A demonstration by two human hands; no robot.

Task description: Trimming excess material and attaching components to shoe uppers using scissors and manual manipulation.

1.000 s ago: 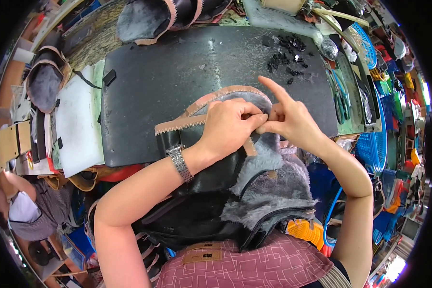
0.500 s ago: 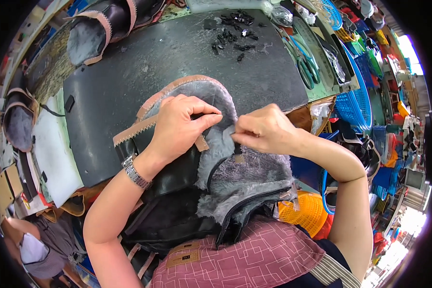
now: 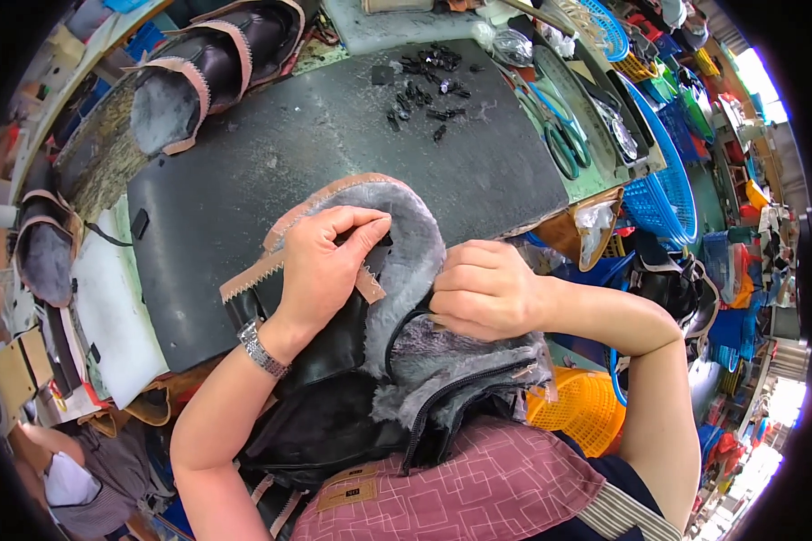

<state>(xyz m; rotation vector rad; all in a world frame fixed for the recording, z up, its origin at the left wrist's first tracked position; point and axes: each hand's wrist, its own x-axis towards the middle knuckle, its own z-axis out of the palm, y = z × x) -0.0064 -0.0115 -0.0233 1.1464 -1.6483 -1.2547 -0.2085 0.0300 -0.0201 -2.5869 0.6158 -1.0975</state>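
Note:
A black leather boot upper (image 3: 320,352) with grey fur lining (image 3: 415,243) lies over my lap and the near table edge. Tan zigzag-stitched edging (image 3: 356,183) runs along its curved top, and a black zipper (image 3: 451,389) edges its near flap. Above the leather, my left hand (image 3: 327,266), wearing a metal watch, is closed in a pinch; a small dark bit shows by its fingertips, too small to name. My right hand (image 3: 483,290) is closed at the lining's right edge, beside a thin black trim. Its fingertips are partly hidden against the fur.
A black mat (image 3: 271,153) covers the table, with small black pieces (image 3: 433,86) at its far side. Green-handled scissors (image 3: 564,149) rest at the right. More fur-lined uppers (image 3: 167,104) stand far left. A yellow basket (image 3: 577,406) sits beside my right arm.
My right hand has moved slightly right and down, from the middle of the fur to its edge. My left hand has shifted left, and more of the curved lining shows.

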